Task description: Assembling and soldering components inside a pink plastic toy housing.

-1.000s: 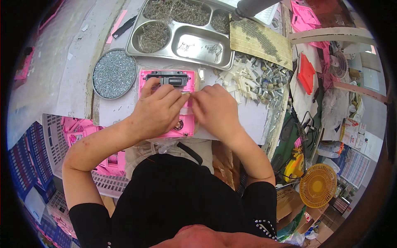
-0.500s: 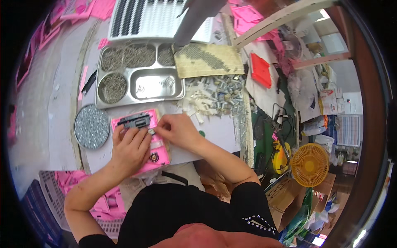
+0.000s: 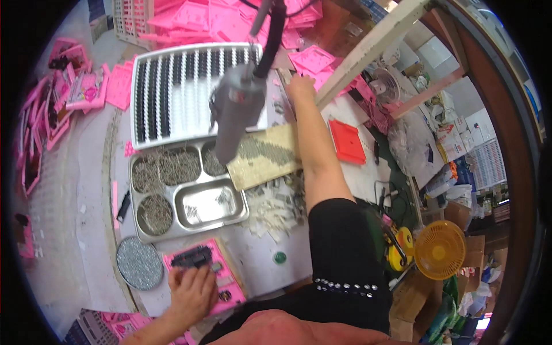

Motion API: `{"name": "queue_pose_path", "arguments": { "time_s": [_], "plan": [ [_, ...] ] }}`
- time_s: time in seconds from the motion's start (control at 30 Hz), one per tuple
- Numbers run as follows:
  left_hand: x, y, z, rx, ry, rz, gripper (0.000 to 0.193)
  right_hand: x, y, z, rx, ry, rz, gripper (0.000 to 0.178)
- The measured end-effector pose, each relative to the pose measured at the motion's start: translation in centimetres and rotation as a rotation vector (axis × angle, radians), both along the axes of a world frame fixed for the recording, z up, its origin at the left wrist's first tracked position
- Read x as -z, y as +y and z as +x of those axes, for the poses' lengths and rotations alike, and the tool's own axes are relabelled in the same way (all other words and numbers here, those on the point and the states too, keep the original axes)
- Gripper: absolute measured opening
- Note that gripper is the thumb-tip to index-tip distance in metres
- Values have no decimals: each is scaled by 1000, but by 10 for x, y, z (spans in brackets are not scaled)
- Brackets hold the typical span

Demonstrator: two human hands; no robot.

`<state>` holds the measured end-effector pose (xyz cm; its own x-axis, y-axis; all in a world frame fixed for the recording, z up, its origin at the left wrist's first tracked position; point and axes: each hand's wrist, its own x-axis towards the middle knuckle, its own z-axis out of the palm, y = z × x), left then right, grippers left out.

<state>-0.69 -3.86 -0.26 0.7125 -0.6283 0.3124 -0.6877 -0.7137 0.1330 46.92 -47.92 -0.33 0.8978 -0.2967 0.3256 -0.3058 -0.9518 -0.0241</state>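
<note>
- Right hand (image 3: pixel 301 87) has moved off the pink casing (image 3: pixel 216 248), beside which it worked half a second earlier, and now lies at the end of an outstretched arm, far ahead of the left hand (image 3: pixel 192 290); the left hand remains at the casing.
- Left hand: fingers bent and close together, laid over the near left part of the casing; whether they pinch anything cannot be told.
- Right hand: fingers appear curled; too small and blurred to tell whether they hold something. Pink parts (image 3: pixel 313 59) lie just beside it, to its right.
- Pink casing: on the desk (image 3: pixel 265 277), under and to the right of the left hand. Black part (image 3: pixel 192 257) seated in it, just ahead of the left fingertips; small pale piece (image 3: pixel 217 267) to their right.
- Left of the left hand: round dish (image 3: pixel 118 261) filled with small silvery pieces.
- Ahead of the left hand: metal tray (image 3: pixel 210 214) with compartments of fine metal pieces; beyond it, white tray (image 3: pixel 201 123) with black rows.
- Between the two hands: beige board (image 3: pixel 241 179), pile of pale pieces (image 3: pixel 270 217), and grey cylindrical tool (image 3: pixel 237 103).
- Right of the left hand: green disc (image 3: pixel 279 257).
</note>
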Motion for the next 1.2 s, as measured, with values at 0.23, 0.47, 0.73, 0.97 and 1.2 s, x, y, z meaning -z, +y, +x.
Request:
{"name": "queue_pose_path", "arguments": {
  "time_s": [0.23, 0.47, 0.73, 0.97, 1.2],
  "plan": [
    [-1, -7, -5, -93, 66, 71, 24, 13, -27, 50, 209, 271, 220, 67],
    [15, 8, -7, 12, 93, -6, 43, -10, -36, 67, -48, -245, 157, 66],
    [2, 5, -5, 0, 15, 21, 46, -134, 57, -134, -569, -434, 1673, 48],
    [-5, 1, -7, 92, -58, 21, 51, -111, 90, -383, -720, -318, 1678, 67],
    [-6, -4, -8, 33, -6, 46, 55, -90, 76, -462, -598, -240, 1656, 71]
  ]
}}
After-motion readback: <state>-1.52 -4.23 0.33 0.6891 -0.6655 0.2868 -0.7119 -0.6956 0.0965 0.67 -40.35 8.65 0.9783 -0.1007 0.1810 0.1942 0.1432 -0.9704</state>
